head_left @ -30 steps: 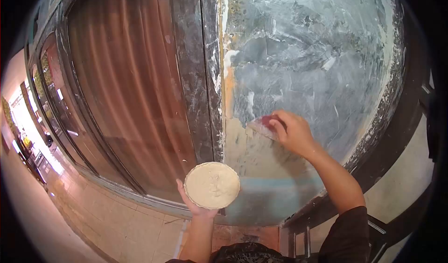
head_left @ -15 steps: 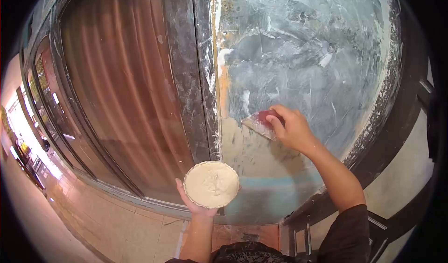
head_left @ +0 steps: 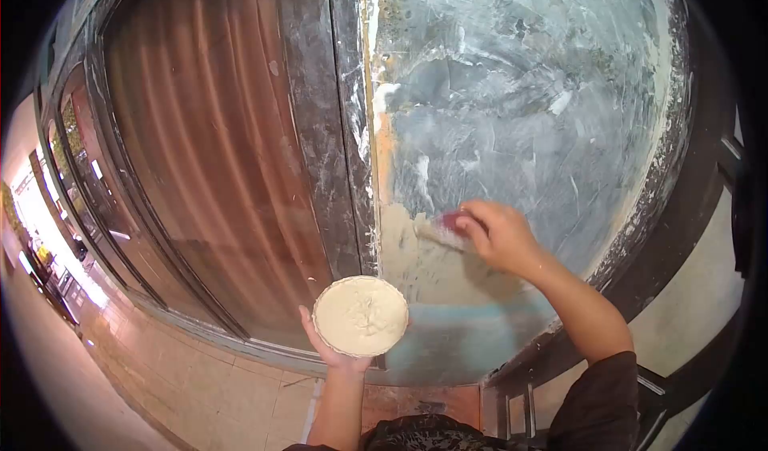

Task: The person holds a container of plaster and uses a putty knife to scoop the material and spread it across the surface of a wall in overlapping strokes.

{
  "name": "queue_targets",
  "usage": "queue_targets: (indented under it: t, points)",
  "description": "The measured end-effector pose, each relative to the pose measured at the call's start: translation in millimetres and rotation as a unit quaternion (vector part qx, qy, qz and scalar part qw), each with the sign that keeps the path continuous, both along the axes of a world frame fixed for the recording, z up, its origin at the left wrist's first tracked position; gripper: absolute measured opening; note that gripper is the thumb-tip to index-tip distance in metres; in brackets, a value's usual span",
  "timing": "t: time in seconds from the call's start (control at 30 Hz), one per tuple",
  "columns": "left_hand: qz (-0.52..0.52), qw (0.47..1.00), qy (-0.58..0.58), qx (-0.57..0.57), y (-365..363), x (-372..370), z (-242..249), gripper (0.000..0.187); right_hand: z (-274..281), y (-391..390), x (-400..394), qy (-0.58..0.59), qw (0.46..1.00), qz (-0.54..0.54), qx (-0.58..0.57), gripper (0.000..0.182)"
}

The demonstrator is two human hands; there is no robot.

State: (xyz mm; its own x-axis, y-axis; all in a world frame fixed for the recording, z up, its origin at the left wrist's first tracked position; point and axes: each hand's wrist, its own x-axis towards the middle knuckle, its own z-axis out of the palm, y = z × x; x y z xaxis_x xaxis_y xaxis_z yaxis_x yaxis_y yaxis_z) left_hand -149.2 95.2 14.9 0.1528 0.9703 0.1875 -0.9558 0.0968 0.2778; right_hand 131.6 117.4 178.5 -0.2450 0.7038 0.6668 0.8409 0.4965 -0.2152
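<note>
A round bowl of cream-coloured putty [head_left: 362, 315] rests in my left hand [head_left: 340, 358], whose fingers cup it from below. My right hand [head_left: 500, 235] is closed around a putty scraper [head_left: 446, 225] with a dark red grip. The scraper's blade lies against the wall [head_left: 512, 143], at the upper part of a beige putty-covered band [head_left: 432, 279]. Above this band the wall is grey-blue with white smears. The blade is partly blurred, and my fingers hide some of the grip.
Left of the wall stands a dark, paint-spattered frame [head_left: 320, 131] beside a glass pane with a reddish-brown curtain [head_left: 200, 131] behind it. A dark frame [head_left: 704, 187] curves along the right. Tiled floor [head_left: 200, 379] lies below at left, and bright daylight enters at far left.
My right hand and the scraper have shifted slightly down and right along the wall, and the blade is tilted flatter. My left hand with the bowl is almost unmoved.
</note>
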Motion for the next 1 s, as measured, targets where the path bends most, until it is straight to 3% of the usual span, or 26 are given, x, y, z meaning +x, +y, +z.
queue_targets:
  t: [0.1, 0.17, 0.23, 0.3, 0.37, 0.43, 0.5, 0.57, 0.63, 0.7, 0.77, 0.83, 0.9, 0.93, 1.0]
  points:
    - [0.007, 1.000, 0.000, 0.004, 1, -1, 0, 0.086, -16, -2, 2, -0.104, 0.992, -0.043, -0.060, 0.019]
    - [0.006, 1.000, 0.001, 0.000, 3, 0, 2, 0.086, -21, 6, 7, -0.095, 0.995, -0.025, -0.015, 0.018]
    - [0.012, 1.000, 0.000, -0.023, 4, 2, 2, 0.085, -8, 11, 5, -0.017, 0.997, -0.024, 0.067, 0.017]
    - [0.009, 1.000, 0.004, -0.021, 5, 2, 1, 0.086, 8, 3, 3, 0.013, 0.998, -0.048, 0.041, 0.018]
    - [0.008, 1.000, 0.008, -0.019, 7, 1, -2, 0.086, 11, 2, 2, 0.088, 0.996, 0.003, 0.035, 0.020]
    - [0.012, 1.000, 0.008, -0.002, 8, 1, -5, 0.087, -4, 0, 2, 0.047, 0.998, 0.013, 0.048, 0.020]
    - [-0.010, 1.000, -0.003, 0.012, 5, 1, -1, 0.088, -20, 3, 3, -0.078, 0.996, -0.023, -0.036, 0.020]
    - [-0.016, 1.000, 0.001, 0.012, 4, 1, 0, 0.088, -18, 3, -1, -0.097, 0.992, -0.046, -0.064, 0.021]
    - [0.008, 1.000, 0.006, -0.020, 8, 1, -3, 0.088, -8, 9, -2, -0.024, 0.999, -0.035, 0.029, 0.021]
    - [-0.005, 1.000, 0.002, -0.030, 7, 1, -3, 0.087, 11, 7, -2, 0.017, 0.998, -0.052, 0.012, 0.021]
    - [0.006, 0.999, 0.008, -0.036, 7, 0, -4, 0.087, 21, 5, -3, 0.149, 0.989, 0.006, -0.007, 0.021]
    - [0.017, 0.999, 0.013, -0.042, 7, -1, -4, 0.087, 6, 5, 1, 0.143, 0.989, 0.029, 0.002, 0.021]
    - [-0.004, 1.000, -0.004, -0.023, 5, -1, -1, 0.086, -16, 8, 5, -0.042, 0.999, 0.005, -0.009, 0.021]
    - [-0.004, 1.000, -0.004, -0.022, 4, -2, 0, 0.086, -22, 4, 2, -0.080, 0.995, -0.016, -0.049, 0.021]
    - [-0.010, 1.000, -0.008, -0.009, 3, -2, 2, 0.085, -23, 6, 2, -0.083, 0.995, -0.036, -0.036, 0.021]
